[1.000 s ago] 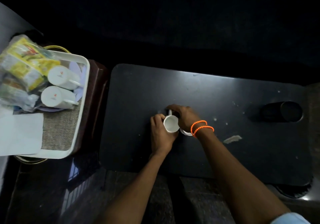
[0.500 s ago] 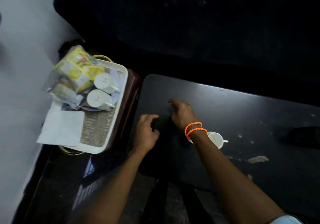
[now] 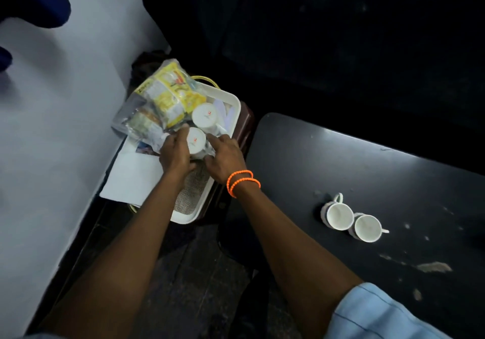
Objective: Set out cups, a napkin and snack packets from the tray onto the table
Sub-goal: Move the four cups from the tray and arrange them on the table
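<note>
Head camera: the left hand (image 3: 175, 155) and right hand (image 3: 224, 155) close around an upturned cup (image 3: 195, 141) on the tray (image 3: 231, 102). Lifting it straight up should spare the neighbouring cup (image 3: 205, 114) and snack packets (image 3: 168, 97).

Both hands over white tray (image 3: 231, 102) at left. Left hand (image 3: 175, 155) and right hand (image 3: 225, 157) flank near upturned cup (image 3: 195, 141), fingers touching its sides; whether gripped, unclear. Second upturned cup (image 3: 204, 114) just behind it, touching. Yellow snack packets (image 3: 168, 97) at tray's far left corner. White napkin (image 3: 132, 176) overhangs tray's left edge. Orange bead bracelets (image 3: 242, 182) on right wrist. Two upright cups (image 3: 351, 219) side by side on black table (image 3: 341, 160), well apart from tray.
</note>
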Demonstrator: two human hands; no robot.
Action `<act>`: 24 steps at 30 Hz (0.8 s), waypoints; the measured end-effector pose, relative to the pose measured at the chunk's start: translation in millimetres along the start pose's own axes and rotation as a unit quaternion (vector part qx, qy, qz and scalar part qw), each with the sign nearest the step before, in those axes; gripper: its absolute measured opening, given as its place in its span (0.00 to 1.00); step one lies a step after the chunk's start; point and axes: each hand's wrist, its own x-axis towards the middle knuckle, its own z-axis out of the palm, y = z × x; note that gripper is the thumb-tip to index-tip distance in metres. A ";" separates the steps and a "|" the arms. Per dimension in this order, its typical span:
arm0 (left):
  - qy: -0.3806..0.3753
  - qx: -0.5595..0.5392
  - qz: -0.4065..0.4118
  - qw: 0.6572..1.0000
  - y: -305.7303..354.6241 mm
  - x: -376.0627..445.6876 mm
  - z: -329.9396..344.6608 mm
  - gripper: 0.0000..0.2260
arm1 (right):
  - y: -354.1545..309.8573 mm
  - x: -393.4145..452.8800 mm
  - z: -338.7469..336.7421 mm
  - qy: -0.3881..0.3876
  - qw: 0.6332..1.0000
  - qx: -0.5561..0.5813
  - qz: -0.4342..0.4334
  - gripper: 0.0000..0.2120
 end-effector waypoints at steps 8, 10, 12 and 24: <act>-0.105 -0.209 -0.062 0.970 -7.0 -16.3 -0.8 0.17 | 11.3 -30.9 -6.0 0.115 0.959 0.257 0.016 0.27; -0.160 -0.304 -0.059 0.937 -10.7 -32.8 4.9 0.17 | 13.4 -45.4 -18.9 0.122 0.922 0.356 0.087 0.28; -0.230 -0.345 -0.043 0.909 -15.4 -50.6 14.0 0.13 | 21.3 -60.4 -30.7 0.067 0.888 0.435 0.134 0.24; -0.474 0.040 0.086 0.875 -98.7 -103.9 78.2 0.35 | 138.4 -182.0 -34.7 0.233 0.835 0.469 0.167 0.32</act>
